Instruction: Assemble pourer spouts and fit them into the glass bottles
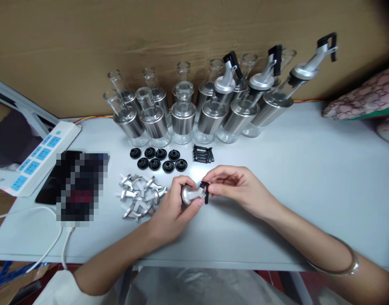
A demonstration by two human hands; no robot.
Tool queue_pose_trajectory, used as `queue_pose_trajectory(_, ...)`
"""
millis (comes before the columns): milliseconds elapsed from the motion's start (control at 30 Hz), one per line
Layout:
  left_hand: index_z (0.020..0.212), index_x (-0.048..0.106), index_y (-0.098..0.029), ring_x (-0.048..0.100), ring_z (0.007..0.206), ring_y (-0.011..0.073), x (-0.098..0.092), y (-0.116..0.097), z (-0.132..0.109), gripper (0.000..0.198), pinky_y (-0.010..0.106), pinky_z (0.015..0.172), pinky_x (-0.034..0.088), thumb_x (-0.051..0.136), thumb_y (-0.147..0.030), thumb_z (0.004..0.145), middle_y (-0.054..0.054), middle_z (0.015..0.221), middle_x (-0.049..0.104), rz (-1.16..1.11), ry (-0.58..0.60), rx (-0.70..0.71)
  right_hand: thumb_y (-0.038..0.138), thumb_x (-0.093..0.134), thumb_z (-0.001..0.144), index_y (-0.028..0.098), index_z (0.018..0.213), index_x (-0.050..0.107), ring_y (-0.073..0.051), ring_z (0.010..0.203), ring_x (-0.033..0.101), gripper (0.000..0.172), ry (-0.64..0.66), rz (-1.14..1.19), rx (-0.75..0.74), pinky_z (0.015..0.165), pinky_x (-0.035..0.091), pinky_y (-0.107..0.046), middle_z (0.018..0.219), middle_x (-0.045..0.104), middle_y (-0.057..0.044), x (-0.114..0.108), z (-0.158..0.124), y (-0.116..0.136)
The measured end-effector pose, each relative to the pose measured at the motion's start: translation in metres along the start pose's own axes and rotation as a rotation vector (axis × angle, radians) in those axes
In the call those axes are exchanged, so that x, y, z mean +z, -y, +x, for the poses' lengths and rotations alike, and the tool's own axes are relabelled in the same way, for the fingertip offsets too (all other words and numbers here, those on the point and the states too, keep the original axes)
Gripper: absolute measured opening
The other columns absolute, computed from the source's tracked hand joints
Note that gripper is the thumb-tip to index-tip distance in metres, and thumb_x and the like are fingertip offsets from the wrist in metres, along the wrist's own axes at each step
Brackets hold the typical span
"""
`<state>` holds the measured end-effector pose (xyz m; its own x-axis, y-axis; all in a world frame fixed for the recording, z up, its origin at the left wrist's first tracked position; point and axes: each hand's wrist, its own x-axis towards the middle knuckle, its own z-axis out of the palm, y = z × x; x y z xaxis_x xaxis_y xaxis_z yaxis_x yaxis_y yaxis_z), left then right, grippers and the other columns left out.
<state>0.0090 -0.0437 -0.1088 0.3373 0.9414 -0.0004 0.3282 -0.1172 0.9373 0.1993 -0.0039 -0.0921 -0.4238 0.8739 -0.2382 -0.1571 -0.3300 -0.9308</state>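
Note:
My left hand [173, 207] is closed around a silver pourer spout [190, 195], its narrow end pointing right. A black flip lever [207, 193] sits at that end, and my right hand [232, 184] pinches it between thumb and fingertips. Left of my hands lies a pile of silver pourer spouts [140, 197]. Several round black stoppers [161, 154] lie in two rows behind the pile. A small group of black levers [203, 153] rests just beyond my hands.
Glass bottles with steel sleeves [183, 118] stand in two rows at the back; three front ones carry pourers [224, 84]. At left are a power strip [38, 156] and a phone [51, 180] with white cables. Patterned fabric [366, 93] lies at the far right.

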Motion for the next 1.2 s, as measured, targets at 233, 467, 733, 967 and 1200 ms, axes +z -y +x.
queue_pose_trajectory(233, 0.106, 0.04, -0.024, 0.049, 0.07, 0.0126, 0.0003, -0.002, 0.0008, 0.021, 0.027, 0.065, 0.042, 0.053, -0.023, 0.09, 0.0, 0.092, 0.051, 0.029, -0.005, -0.024, 0.025, 0.077, 0.072, 0.019, 0.079, 0.072, -0.011, 0.065, 0.064, 0.01, -0.031, -0.097, -0.079, 0.066, 0.053, -0.024, 0.073, 0.07, 0.0, -0.0012, -0.001, 0.0038)
queue_pose_trajectory(467, 0.108, 0.04, -0.024, 0.055, 0.078, 0.0153, -0.0002, -0.0014, 0.0016, 0.022, 0.03, 0.071, 0.046, 0.053, -0.025, 0.09, 0.002, 0.098, 0.055, 0.031, -0.004, -0.038, 0.027, 0.074, 0.075, 0.021, 0.088, 0.076, -0.015, 0.076, 0.069, 0.015, -0.009, -0.185, -0.082, 0.074, 0.056, -0.029, 0.085, 0.075, -0.003, -0.0014, -0.0034, 0.0055)
queue_pose_trajectory(733, 0.11, 0.038, -0.023, 0.061, 0.087, 0.0198, 0.0007, -0.0004, 0.0021, 0.027, 0.034, 0.076, 0.049, 0.054, -0.026, 0.09, 0.004, 0.099, 0.06, 0.038, 0.045, -0.034, 0.028, 0.074, 0.075, 0.02, 0.087, 0.077, -0.013, 0.064, 0.064, 0.015, -0.002, -0.173, -0.051, 0.067, 0.056, -0.028, 0.072, 0.072, -0.001, 0.0002, -0.0032, 0.0048)
queue_pose_trajectory(967, 0.11, 0.039, -0.023, 0.061, 0.086, 0.0197, -0.0012, -0.0007, 0.002, 0.029, 0.034, 0.075, 0.049, 0.057, -0.032, 0.089, 0.005, 0.103, 0.06, 0.051, 0.029, -0.042, 0.029, 0.075, 0.075, 0.02, 0.088, 0.076, -0.013, 0.065, 0.065, 0.016, -0.043, -0.187, -0.075, 0.067, 0.056, -0.028, 0.077, 0.073, -0.002, -0.0006, -0.0038, 0.0034)
queue_pose_trajectory(1200, 0.111, 0.042, -0.024, 0.054, 0.065, 0.0135, -0.0014, 0.0005, 0.0009, 0.043, 0.029, 0.063, 0.049, 0.069, -0.038, 0.082, 0.002, 0.094, 0.058, -0.018, 0.031, -0.059, 0.031, 0.074, 0.076, 0.021, 0.087, 0.075, -0.016, 0.075, 0.069, 0.015, 0.004, -0.188, -0.085, 0.072, 0.059, -0.031, 0.085, 0.075, -0.003, 0.0003, -0.0033, 0.0034)
